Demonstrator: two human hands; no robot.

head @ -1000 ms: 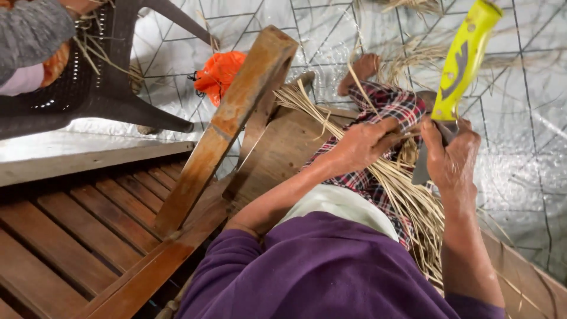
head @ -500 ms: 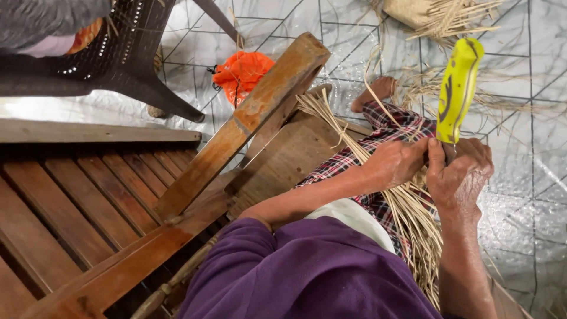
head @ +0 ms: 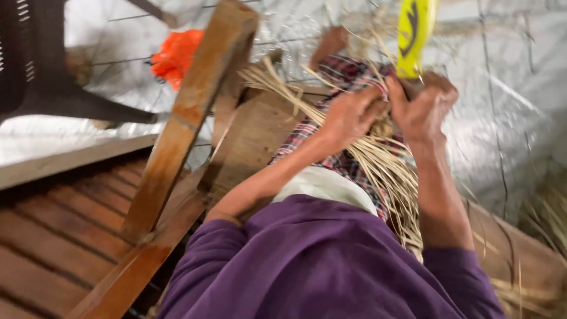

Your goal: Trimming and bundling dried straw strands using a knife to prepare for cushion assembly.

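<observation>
At the far left stood a dark plastic chair [head: 41,65] on the pale tiled floor [head: 508,88], with an orange bundle [head: 176,54] just beyond a slanted wooden beam [head: 195,112] and the slatted bench [head: 65,230] below it. Right of the beam, the left hand [head: 349,116] lay with its fingers curled shut around a bunch of pale straw strands [head: 387,168] that spread over a checked cloth [head: 348,74]. Touching it, the right hand [head: 424,109] was closed on the handle of a yellow-handled tool [head: 415,35], which stood upright above both hands; blur hid its working end
</observation>
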